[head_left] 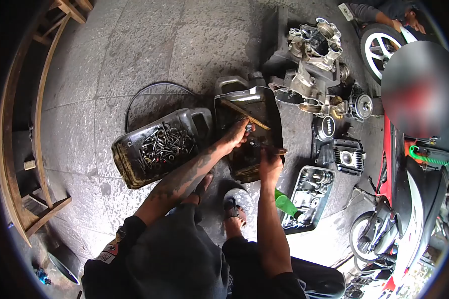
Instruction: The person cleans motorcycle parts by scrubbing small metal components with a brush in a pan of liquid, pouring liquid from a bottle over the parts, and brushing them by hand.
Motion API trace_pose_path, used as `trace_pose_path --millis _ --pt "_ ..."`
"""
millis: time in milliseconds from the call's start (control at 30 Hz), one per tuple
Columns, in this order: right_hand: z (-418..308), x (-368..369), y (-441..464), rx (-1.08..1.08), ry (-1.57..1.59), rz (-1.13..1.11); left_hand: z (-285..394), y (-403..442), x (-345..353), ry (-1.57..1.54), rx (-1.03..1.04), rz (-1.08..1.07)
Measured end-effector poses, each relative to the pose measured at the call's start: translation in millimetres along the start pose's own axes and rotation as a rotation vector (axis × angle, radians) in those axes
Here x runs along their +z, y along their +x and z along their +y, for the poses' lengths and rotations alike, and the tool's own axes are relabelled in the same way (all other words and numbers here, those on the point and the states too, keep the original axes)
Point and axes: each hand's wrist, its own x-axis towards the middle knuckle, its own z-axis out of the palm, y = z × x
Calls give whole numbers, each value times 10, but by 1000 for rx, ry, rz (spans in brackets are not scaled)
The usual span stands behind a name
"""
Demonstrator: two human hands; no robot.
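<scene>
Dark cloth of the person's clothing (174,259) fills the near edge, above a grey stone-tiled floor (134,45). A red and black motorcycle (405,179) stands at the right, and a brown wooden frame (6,149) at the left. At centre is a cut-open black plastic container (259,102), grimy inside; just left of it, a second black plastic container (129,174) holds loose bolts. Silvery metal engine casings (314,42) lie far right, with a black finned metal cylinder (349,157) nearer. A shallow tray of metal gears (317,168) sits right of centre, a green plastic bottle (285,203) at its left side. A narrow brown wooden stick (244,114) slants across the central container.

Oily fingers could let the part slip into the grime; a wrist nudge might tip the stick in or roll the bottle.

The left hand (237,135) is nearly closed, fingers curled around a small shiny metal part (249,128) above the container's middle. The right hand (271,167) is closed too, pinching a slim dark object with a brown end (278,150) over its right side; what that is, I cannot tell.
</scene>
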Motion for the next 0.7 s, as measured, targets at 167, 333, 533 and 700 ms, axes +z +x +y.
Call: trace_pose_path --millis 167,333,533,700 --pt "-498 -205 93 112 671 63 -61 71 42 25 -61 80" --pt "-585 -50 126 -51 291 6 -58 12 117 55 -44 165" --pt "-605 -62 29 1 389 71 -115 92 93 103 -36 268" --pt "-566 -89 47 -28 227 -2 -82 94 -38 256 -60 22"
